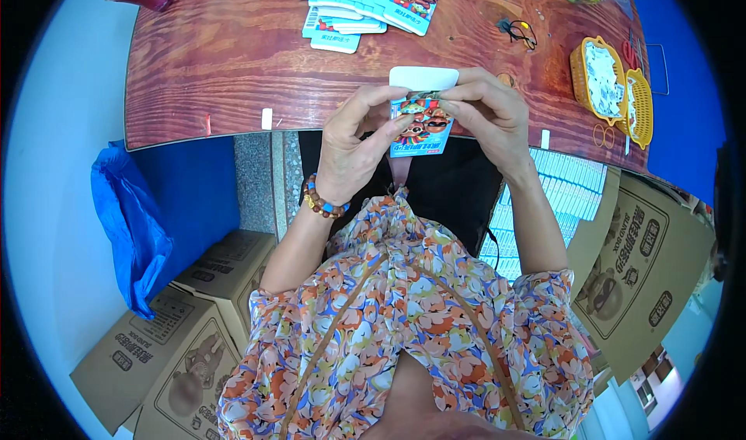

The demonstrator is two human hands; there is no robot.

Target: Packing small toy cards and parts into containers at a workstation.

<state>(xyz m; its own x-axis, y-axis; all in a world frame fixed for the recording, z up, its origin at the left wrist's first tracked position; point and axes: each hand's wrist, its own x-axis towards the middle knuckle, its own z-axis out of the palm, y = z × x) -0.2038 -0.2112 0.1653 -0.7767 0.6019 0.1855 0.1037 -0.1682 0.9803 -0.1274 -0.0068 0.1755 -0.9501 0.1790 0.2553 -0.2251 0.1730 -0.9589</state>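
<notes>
Pinching a small printed packet (420,125) between them, the left hand (353,141) and right hand (486,110) close fingertips on its upper edge, holding it upright over the wooden table's (233,59) near edge, likely for inspection. Finished packets (373,1) lie stacked at 12 o'clock, yellow baskets (614,90) at 2 o'clock.

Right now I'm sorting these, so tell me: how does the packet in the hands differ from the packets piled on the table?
The held packet is single and gripped by the left hand and right hand; the piled packets are many, fanned and overlapping on the wooden table. The held packet hangs near the table's front edge with its white flap up; the piled ones lie flat at the far edge. Both are small, blue and printed with cartoon figures.
</notes>
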